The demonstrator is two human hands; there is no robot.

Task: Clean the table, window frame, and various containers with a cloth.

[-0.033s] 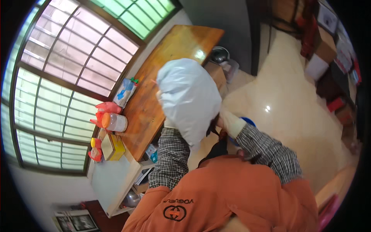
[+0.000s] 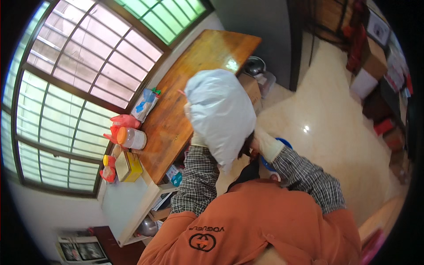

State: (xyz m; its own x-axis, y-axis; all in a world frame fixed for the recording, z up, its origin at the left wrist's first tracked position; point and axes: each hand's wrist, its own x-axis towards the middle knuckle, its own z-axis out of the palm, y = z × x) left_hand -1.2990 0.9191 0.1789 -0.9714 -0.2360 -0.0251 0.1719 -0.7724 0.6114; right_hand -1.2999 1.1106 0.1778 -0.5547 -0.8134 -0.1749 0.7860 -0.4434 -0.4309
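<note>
A bulging white plastic bag is held up in front of me, its narrow end pointing down towards my chest. My left hand is wrapped round the bag's left side, with most of it hidden behind the plastic. On the lower right side, my right hand grips the bag's edge, and its fingertips are hidden. Pale, glove-like cuffs show at both wrists, above black-and-white checked sleeves. A small dark thing shows between the right hand and the bag; I cannot tell what it is.
A long wooden table runs along the barred window, bearing an orange-lidded jar, red bags and a yellow tin. A blue basin is on the floor beneath my right arm. Boxes line the right side.
The whole view has shifted slightly. The bag and both hands keep nearly the same pose.
</note>
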